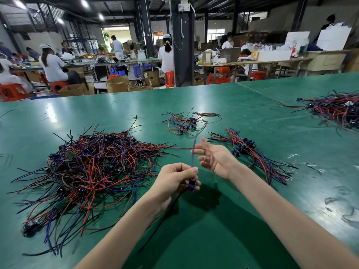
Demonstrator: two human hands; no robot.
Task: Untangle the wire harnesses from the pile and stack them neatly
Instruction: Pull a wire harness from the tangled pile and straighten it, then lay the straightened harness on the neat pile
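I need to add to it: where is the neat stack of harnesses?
The neat stack lies right of centre in the head view, just right of the right hand, nearer than the small loose cluster.

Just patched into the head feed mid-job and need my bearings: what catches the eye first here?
The big tangled pile of red, blue and black wires sprawls over the left of the green table. In front at centre, the left hand pinches one wire harness near its blue connector, and its blue wire rises past the open right hand. Right of the hands lies a neater stack of harnesses.
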